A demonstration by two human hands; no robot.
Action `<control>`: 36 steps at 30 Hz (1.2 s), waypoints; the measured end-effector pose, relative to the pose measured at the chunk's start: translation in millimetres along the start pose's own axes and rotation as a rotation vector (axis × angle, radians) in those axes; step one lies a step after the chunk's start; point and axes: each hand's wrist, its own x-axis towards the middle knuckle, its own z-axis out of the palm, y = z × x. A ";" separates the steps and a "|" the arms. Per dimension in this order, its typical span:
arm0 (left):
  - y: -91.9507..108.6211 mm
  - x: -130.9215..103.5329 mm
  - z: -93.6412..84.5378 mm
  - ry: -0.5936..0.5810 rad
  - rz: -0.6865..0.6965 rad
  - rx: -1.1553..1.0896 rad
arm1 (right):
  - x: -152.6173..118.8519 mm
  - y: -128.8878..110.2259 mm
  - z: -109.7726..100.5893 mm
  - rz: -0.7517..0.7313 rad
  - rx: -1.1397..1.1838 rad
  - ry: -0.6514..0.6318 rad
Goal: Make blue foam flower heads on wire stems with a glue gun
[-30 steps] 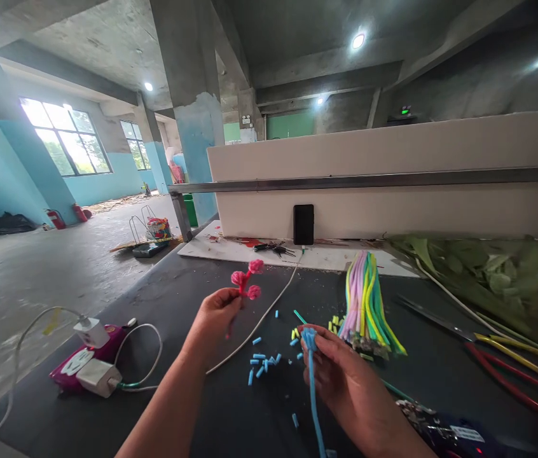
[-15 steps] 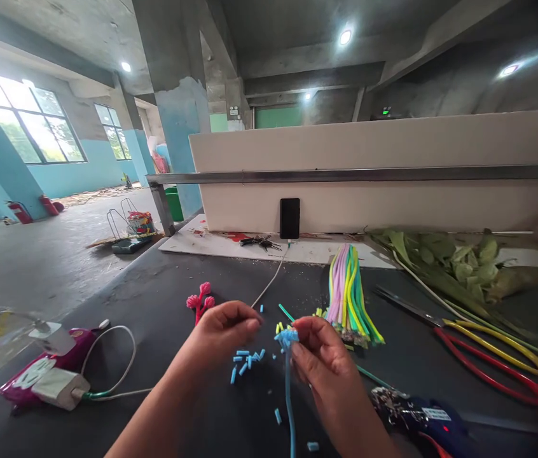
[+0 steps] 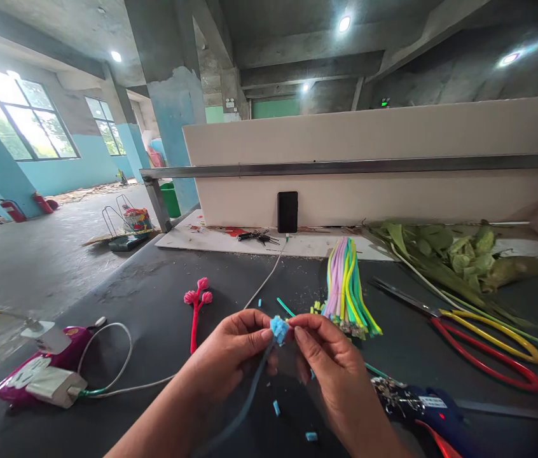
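Note:
Between my hands is a blue pipe cleaner flower point(image 3: 279, 330), a fuzzy tuft on a long blue stem point(image 3: 248, 397) that hangs down toward me, blurred. My left hand point(image 3: 239, 346) pinches the tuft's left side, at the top of the stem. At its right edge, my right hand point(image 3: 329, 356) holds it with thumb and forefinger. Cut blue pieces point(image 3: 276, 408) lie on the dark table below; others are hidden behind my hands. A pink pipe cleaner sprig point(image 3: 196, 308) with fuzzy balls lies left of them.
A bundle of coloured pipe cleaners point(image 3: 348, 286) lies beyond my right hand. Large scissors point(image 3: 481, 343) and a dark blue glue gun point(image 3: 416, 407) are at the right. A phone point(image 3: 287, 212) leans on the back panel. A power strip point(image 3: 44, 375) with cables sits left, leafy stalks point(image 3: 464, 261) back right.
My left hand has come right to the blue flower and now grips it beside my right hand. The stem has swung left. The view has shifted slightly.

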 end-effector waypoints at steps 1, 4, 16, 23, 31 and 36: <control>0.5 -0.4 0.4 -0.012 -0.004 -0.003 | 0.7 -0.6 -1.3 -0.010 -0.009 0.023; 1.8 -0.3 1.6 -0.019 -0.010 -0.027 | 1.1 -2.4 -3.6 -0.043 -0.049 0.032; 1.8 -2.0 0.8 -0.008 -0.013 -0.027 | 1.6 7.8 -7.5 -0.375 -0.401 0.060; -0.1 -2.3 0.0 0.010 -0.033 0.046 | 2.9 2.3 -4.2 -0.474 -0.650 0.012; 0.1 1.6 -1.4 0.053 0.031 0.035 | 3.5 6.8 -0.5 -0.122 -0.276 0.077; 0.7 3.3 1.1 0.138 0.076 0.034 | 0.2 8.8 3.0 -0.212 -0.375 0.070</control>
